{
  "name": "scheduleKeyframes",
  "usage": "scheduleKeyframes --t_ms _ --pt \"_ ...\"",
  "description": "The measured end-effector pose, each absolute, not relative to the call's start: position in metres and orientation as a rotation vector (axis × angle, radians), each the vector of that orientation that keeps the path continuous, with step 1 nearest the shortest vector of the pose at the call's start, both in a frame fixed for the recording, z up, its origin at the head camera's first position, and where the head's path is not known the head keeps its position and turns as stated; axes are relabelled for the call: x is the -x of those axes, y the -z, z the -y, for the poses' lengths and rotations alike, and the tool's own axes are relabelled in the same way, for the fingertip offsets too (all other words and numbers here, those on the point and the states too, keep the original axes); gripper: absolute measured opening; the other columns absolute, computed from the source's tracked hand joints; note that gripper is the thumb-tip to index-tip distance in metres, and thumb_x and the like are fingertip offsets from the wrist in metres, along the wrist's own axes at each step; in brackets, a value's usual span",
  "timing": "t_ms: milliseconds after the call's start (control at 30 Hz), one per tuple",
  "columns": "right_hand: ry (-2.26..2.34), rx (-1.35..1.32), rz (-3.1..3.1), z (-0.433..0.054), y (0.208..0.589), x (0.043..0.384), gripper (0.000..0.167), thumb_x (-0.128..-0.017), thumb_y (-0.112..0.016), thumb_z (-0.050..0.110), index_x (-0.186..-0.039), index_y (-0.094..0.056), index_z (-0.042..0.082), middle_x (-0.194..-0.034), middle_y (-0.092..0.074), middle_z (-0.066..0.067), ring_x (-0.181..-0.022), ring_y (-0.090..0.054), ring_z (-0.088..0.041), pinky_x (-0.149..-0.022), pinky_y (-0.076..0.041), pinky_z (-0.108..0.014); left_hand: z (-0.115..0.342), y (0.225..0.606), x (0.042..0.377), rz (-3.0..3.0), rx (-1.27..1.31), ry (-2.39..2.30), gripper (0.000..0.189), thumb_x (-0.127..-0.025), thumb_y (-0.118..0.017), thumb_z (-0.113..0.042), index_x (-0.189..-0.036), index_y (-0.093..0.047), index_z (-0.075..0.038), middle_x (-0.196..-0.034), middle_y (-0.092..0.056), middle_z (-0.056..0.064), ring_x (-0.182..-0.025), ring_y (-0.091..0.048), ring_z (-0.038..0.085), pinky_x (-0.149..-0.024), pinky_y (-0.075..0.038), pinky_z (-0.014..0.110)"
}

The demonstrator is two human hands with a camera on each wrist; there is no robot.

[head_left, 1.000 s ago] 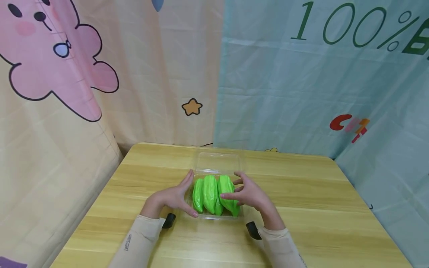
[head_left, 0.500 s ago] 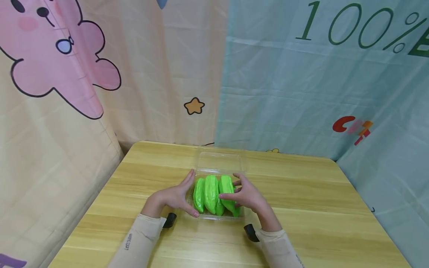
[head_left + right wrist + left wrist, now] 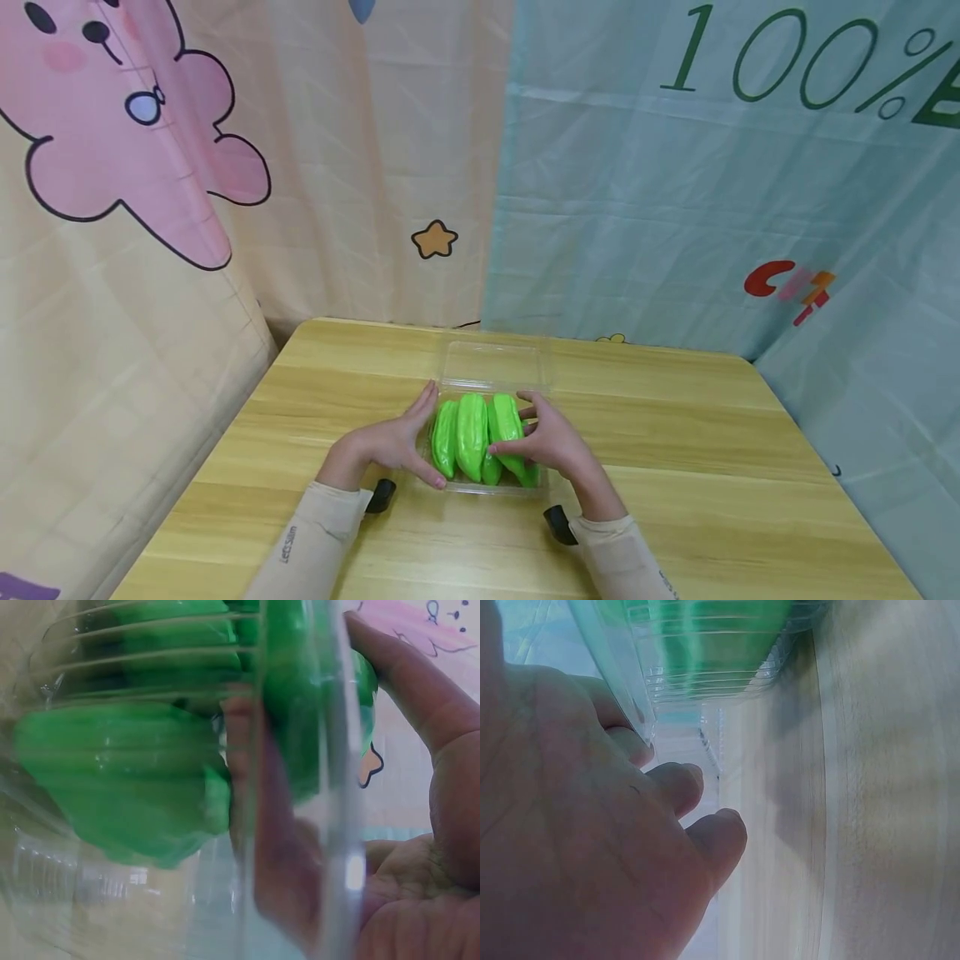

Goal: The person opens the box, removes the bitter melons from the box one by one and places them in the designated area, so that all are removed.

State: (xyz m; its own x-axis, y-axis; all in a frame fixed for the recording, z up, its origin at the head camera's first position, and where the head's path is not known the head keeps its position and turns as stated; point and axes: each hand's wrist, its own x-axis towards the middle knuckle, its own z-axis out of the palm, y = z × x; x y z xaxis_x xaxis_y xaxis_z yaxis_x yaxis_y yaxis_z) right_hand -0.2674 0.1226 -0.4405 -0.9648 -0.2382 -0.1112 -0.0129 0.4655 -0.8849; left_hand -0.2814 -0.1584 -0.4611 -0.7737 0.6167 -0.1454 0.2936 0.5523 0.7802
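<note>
- Surroundings: printed curtain [image 3: 600, 183] behind desk [image 3: 675, 467]; blk unit at each wrist, R one [image 3: 558, 525].
- In the way: clear box [image 3: 491, 490] walls; other green pieces [image 3: 472, 437] packed close on L.
- Edges/room: lid [image 3: 491, 362] folded back nr far desk edge; desk runs on L, R & nr side of box.
- L hand [image 3: 396, 440]: fingers spread wide, box's L side.
- R hand [image 3: 555, 435]: fingers & thumb pinch R-most upper green piece [image 3: 505, 417], in box.
</note>
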Motion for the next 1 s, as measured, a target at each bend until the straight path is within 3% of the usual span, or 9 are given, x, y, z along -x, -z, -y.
scheduleKeyframes --t_ms 467,1000 --pt "1.656 0.228 -2.394 -0.138 0.436 0.270 0.088 -0.074 -0.091 0.013 -0.149 -0.044 0.006 -0.137 -0.054 -0.018 -0.108 -0.061 -0.034 -0.065 -0.057 -0.040 0.159 0.462 0.280 -2.386 -0.737 -1.081 0.147 -0.067 -0.095 -0.039 -0.158 0.016 -0.005 -0.162 0.027 0.015 -0.149 0.012 0.039 -0.119 -0.009 0.055" --pt "1.718 0.271 -2.416 -0.178 0.418 0.280 0.090 -0.080 -0.086 0.010 -0.153 -0.035 0.002 -0.147 -0.044 -0.029 -0.122 -0.054 -0.044 -0.076 -0.058 -0.043 0.159 0.460 0.281 -2.405 -0.728 -1.062 0.147 -0.067 -0.095 -0.037 -0.158 0.016 -0.005 -0.163 0.026 0.015 -0.149 0.013 0.037 -0.119 -0.008 0.054"
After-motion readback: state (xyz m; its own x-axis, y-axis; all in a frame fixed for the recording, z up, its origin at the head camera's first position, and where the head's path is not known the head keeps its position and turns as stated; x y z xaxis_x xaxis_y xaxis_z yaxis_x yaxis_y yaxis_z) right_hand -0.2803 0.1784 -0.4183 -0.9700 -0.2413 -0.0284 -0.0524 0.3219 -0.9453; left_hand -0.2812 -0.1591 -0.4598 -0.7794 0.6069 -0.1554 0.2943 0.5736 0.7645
